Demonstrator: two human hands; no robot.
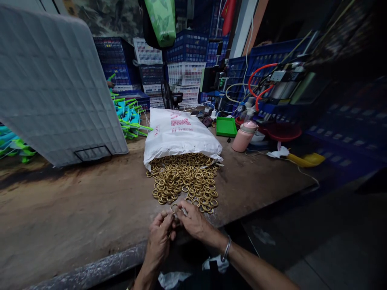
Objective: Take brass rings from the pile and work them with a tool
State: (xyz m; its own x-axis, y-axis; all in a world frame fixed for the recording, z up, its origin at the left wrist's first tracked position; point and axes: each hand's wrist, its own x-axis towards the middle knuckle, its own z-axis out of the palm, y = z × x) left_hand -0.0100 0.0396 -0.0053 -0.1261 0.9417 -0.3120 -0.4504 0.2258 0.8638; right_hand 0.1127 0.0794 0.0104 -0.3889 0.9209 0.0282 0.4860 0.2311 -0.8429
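Both hands meet just in front of a heap of brass-coloured rings [184,177] at the table's near edge. A single ring [173,207] shows at the fingertips of my right hand [193,220], whose thumb and fingers are closed in a pinch. Close beside it, my left hand [159,237] has its fingers curled together, and whatever they grip is hidden. The rings spill from the open mouth of a white sack [181,135] with red print, which lies on its side behind them.
A large pale padded panel [60,88] stands at the left, with green and blue plastic pieces [130,117] behind it. To the right are a green tray [226,127], a pink bottle [243,137] and a yellow scoop-like piece [306,160]. Stacked crates [186,74] line the back.
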